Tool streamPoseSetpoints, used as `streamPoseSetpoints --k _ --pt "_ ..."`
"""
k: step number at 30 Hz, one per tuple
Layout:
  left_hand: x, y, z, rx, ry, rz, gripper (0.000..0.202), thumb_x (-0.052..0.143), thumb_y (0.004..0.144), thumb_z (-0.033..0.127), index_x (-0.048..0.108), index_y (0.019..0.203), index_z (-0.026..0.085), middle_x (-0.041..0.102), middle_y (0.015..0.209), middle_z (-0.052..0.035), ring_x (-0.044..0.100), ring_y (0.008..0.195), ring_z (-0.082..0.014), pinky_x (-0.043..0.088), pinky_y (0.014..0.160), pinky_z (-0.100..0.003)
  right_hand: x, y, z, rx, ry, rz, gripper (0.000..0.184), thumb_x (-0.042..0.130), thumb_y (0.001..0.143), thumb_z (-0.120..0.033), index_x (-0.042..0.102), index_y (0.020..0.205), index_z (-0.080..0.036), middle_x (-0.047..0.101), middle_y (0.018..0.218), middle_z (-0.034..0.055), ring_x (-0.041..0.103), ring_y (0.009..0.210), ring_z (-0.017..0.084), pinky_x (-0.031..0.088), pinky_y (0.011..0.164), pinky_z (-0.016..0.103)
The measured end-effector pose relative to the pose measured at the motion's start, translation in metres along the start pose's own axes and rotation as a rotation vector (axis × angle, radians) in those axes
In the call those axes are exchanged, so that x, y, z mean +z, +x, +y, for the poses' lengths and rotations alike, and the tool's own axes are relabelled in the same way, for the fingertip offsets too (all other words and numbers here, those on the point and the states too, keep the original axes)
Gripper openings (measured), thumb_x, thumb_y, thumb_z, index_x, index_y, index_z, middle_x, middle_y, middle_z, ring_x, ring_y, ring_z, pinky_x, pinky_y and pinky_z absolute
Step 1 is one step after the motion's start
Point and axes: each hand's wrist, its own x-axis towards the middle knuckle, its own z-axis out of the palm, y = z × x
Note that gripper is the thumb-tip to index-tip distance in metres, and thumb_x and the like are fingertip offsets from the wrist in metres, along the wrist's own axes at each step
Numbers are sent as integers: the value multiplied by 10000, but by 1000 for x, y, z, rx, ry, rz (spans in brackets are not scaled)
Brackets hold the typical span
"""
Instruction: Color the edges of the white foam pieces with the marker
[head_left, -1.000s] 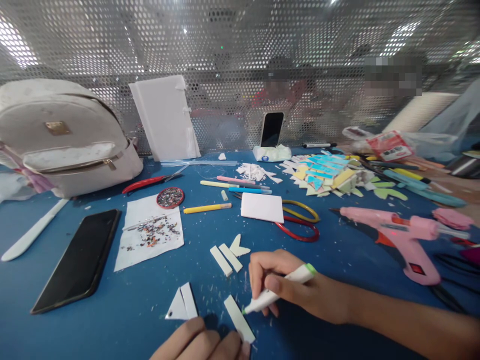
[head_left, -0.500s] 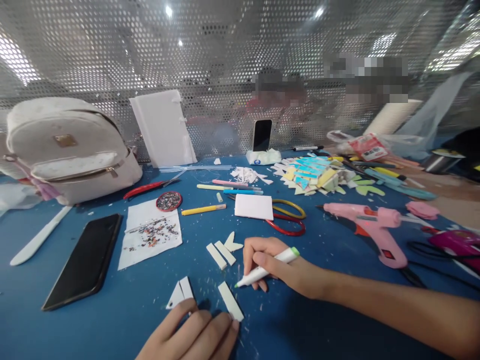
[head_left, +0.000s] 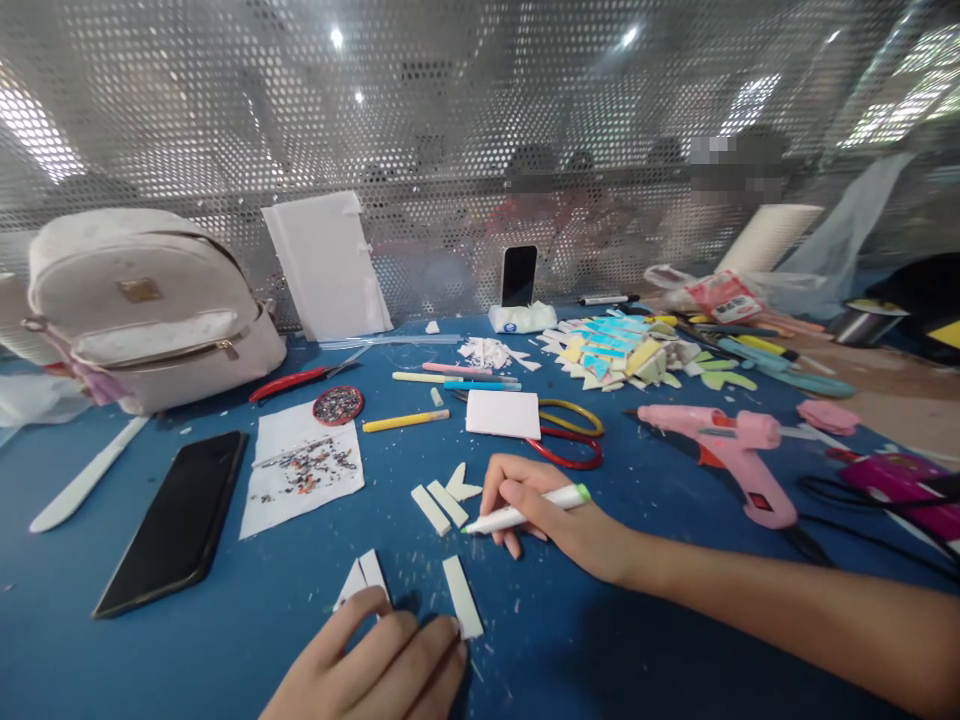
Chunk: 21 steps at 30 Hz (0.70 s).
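With the right hand (head_left: pixel 540 505) clamped on the marker (head_left: pixel 525 516), its tip just beside two loose white strips (head_left: pixel 439 506) toward the counter's (head_left: pixel 225 640) near edge, and the left hand (head_left: pixel 375 668) flat, gripping nothing, by another strip (head_left: pixel 462 597), an unpinned strip could skid and smear.

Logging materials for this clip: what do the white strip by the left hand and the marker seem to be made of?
The white strip: likely foam board or thick card, matte, with visible edge thickness. The marker in the right hand: smooth white plastic, slight sheen, green end cap.
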Motion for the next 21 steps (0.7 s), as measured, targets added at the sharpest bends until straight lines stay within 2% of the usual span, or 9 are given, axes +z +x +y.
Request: streamPoseSetpoints --k 3,6,10,12,14,17,21 --pt "6 -2 -5 -68 -31 64 313 440 1072 197 730 957 222 745 984 43 625 896 -123 299 1143 -319 -1 -1 3 -13 -24 -28 440 503 1000 -578 570 904 -154 542 665 -36 525 514 90 394 524 203" --pt "9 -2 -13 -162 -81 35 243 478 1020 174 695 916 209 741 1105 9 635 972 -153 296 1151 -355 -2 -3 3 -84 -76 -125 443 517 995 -580 615 963 -149 527 642 -40 520 504 94 422 536 206" --pt "11 1 -18 -176 -133 -23 143 534 968 172 660 907 201 684 1307 -2 634 1050 -171 234 1211 -402 -3 -9 2 -385 -335 -330 456 500 1015 -570 645 834 -178 640 730 28 592 635 130 422 623 235" --pt "12 3 -19 -157 -156 -15 130 544 969 186 654 900 190 673 1329 -18 640 1073 -174 192 1235 -417 -2 -13 3 -499 -469 -357 472 503 993 -623 653 853 -198 653 732 30 574 620 128 360 586 247" --pt "13 5 -19 -146 -186 3 148 529 980 176 648 892 174 687 1307 -34 648 1087 -172 170 1248 -414 -1 -16 6 -496 -525 -394 485 469 992 -650 642 885 -210 689 793 38 585 609 123 339 578 259" --pt "14 5 -20 -144 -207 14 172 500 990 150 642 893 163 720 1236 -38 664 1087 -161 174 1253 -406 1 -16 6 -477 -494 -413 456 458 1011 -621 613 888 -210 725 836 47 622 645 131 376 598 245" --pt "16 3 -20 -170 -221 7 170 500 980 150 635 882 185 738 1180 -11 672 1079 -152 186 1252 -386 3 -13 1 -539 -476 -338 423 400 1066 -522 607 887 -200 731 809 54 618 664 130 426 641 218"
